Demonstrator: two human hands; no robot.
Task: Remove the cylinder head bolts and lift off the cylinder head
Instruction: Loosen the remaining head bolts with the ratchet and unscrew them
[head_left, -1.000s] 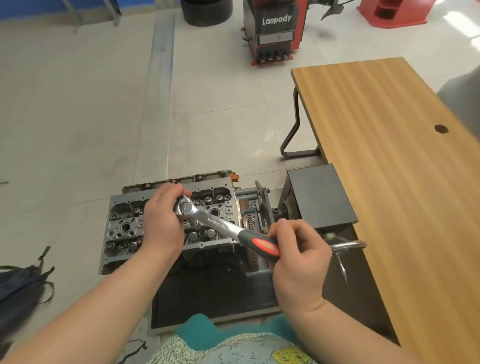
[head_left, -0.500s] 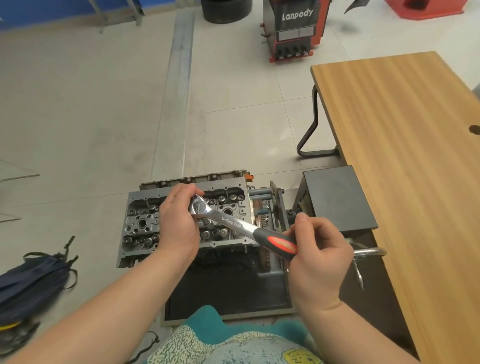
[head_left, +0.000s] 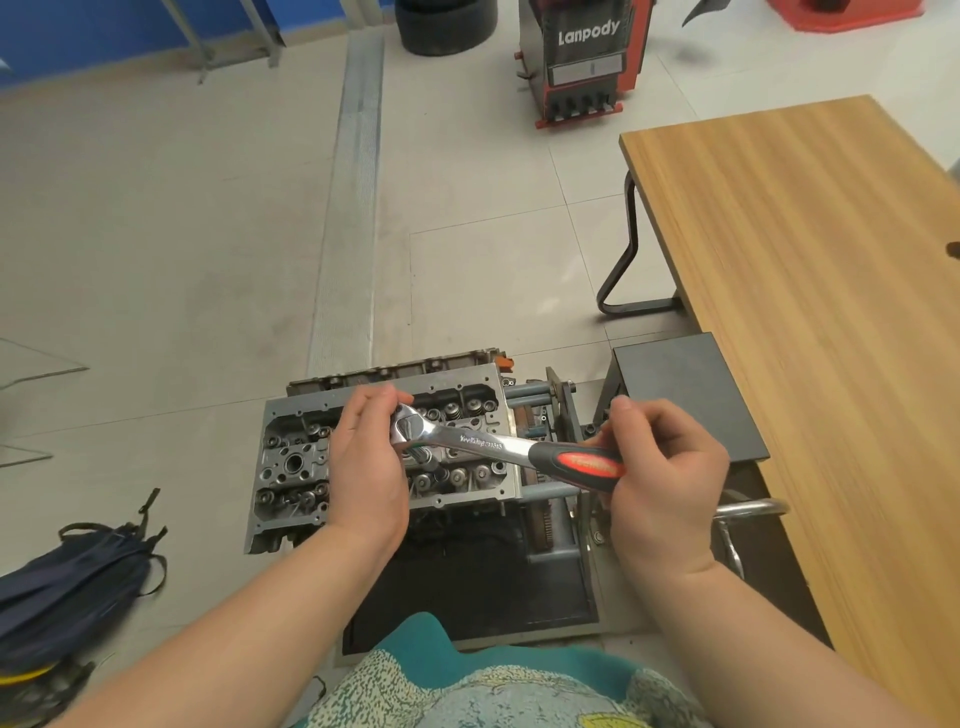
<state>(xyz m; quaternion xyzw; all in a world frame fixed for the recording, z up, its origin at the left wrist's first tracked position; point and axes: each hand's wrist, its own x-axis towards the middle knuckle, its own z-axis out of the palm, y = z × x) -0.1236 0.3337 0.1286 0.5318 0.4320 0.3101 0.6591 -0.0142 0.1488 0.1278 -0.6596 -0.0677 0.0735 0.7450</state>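
Fingers of the left hand (head_left: 366, 470) curl round the ratchet wrench (head_left: 498, 447) head, right hand (head_left: 662, 480) clenching its handle, above the rigid, probably heavy cylinder head (head_left: 467, 415), best lifted by its ends.

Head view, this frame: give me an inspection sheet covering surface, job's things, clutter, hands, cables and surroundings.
Surface: engine stand on the tiled floor, dark tray under the engine.
Job's things: cylinder head in place on the block, valve gear exposed; ratchet wrench with its head over the middle of the cylinder head, its socket hidden.
Clutter: dark backpack on the floor at left.
Hands: left hand holds the ratchet's head end; right hand grips the red-and-black handle.
Cables: nothing seen.
Surroundings: wooden table at right, black box beside it, red Lanpody machine, tyre behind.
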